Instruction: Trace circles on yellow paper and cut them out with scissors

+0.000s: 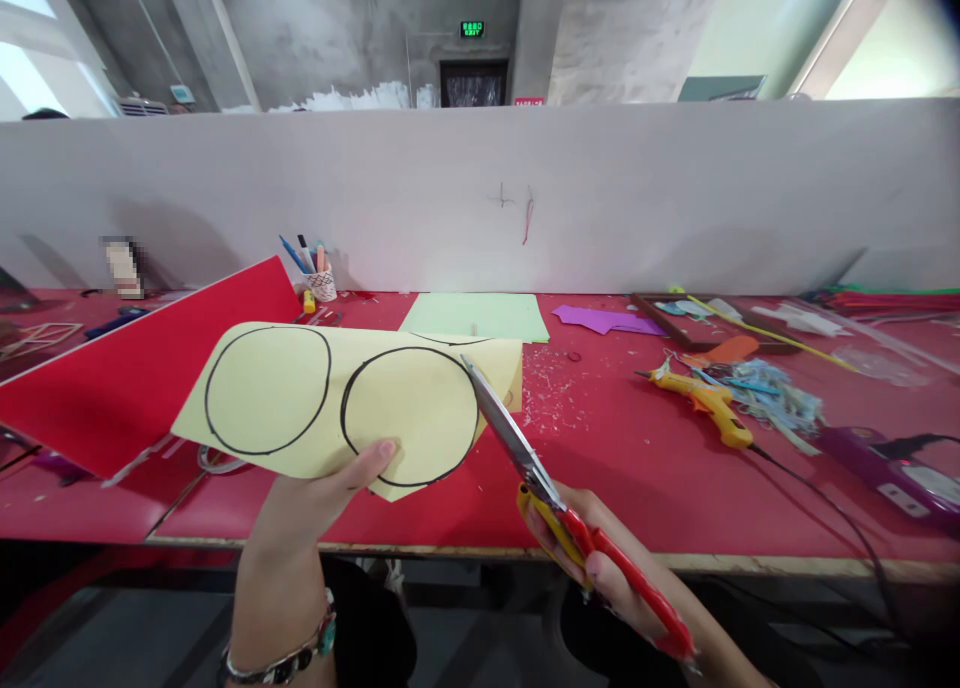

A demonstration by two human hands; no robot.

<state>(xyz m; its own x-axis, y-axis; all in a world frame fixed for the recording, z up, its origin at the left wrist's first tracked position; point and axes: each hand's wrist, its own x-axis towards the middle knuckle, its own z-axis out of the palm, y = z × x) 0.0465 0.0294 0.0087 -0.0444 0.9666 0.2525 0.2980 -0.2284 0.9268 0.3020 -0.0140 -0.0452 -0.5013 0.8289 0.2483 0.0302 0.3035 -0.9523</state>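
My left hand pinches the lower edge of a pale yellow sheet held above the table's near edge. Two black circles are drawn on it, one at the left and one at the right. My right hand grips red and yellow scissors by the handles. Their blades meet the sheet's right side at the right circle's outline.
The red table carries a red sheet at the left, a green sheet, a purple piece, a pen cup, a yellow glue gun with its cord, shredded blue strips and a purple device. A white partition stands behind.
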